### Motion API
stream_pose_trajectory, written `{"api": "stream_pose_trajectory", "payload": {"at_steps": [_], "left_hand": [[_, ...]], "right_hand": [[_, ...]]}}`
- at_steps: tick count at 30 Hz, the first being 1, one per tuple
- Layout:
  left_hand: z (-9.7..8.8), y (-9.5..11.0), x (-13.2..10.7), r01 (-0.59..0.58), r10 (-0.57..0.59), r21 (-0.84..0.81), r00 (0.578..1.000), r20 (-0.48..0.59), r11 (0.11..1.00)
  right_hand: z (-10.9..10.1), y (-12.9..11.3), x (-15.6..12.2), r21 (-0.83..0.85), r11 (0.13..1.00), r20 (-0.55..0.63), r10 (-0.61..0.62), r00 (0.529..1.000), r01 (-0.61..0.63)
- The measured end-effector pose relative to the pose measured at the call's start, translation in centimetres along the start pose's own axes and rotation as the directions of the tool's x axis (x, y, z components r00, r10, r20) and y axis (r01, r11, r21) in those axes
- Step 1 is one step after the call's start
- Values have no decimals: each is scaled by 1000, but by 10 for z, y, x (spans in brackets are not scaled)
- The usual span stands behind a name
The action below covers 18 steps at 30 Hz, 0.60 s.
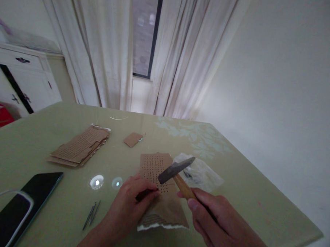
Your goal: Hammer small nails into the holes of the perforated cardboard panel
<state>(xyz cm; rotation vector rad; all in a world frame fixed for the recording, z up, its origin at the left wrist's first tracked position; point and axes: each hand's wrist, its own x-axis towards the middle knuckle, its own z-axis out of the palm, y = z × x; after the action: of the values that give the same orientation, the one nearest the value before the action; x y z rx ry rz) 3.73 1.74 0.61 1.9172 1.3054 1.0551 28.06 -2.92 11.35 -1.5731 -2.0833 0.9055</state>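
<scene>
A brown cardboard sheet [167, 205] with rows of small holes lies in front of me, its near edge torn and white. My left hand [131, 196] rests on its left side, thumb and fingertips pinched together over the holes. Whatever sits in that pinch is too small to make out. In my right hand [212, 216] is a hammer [185, 186], gripped by its wooden handle. Its dark metal head hangs over the holed part of the sheet, just right of my left fingertips.
A stack of punched cardboard [80, 145] lies at the left, with a small cardboard piece [132, 140] farther back. Several nails [91, 215] lie beside my left forearm. A black tablet-like device [27, 201] with a white cable is at the near left. A clear plastic bag [203, 174] lies behind the hammer.
</scene>
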Motion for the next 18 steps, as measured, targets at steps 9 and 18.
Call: {"api": "stream_pose_trajectory", "payload": {"at_steps": [9, 18], "left_hand": [[0, 3, -1, 17, -10, -134, 999, 48, 991], [-3, 7, -2, 19, -14, -96, 998, 58, 995]], "right_hand": [[3, -1, 0, 60, 998, -10, 8, 1000, -7], [12, 8, -6, -51, 998, -76, -40, 996, 36]]}}
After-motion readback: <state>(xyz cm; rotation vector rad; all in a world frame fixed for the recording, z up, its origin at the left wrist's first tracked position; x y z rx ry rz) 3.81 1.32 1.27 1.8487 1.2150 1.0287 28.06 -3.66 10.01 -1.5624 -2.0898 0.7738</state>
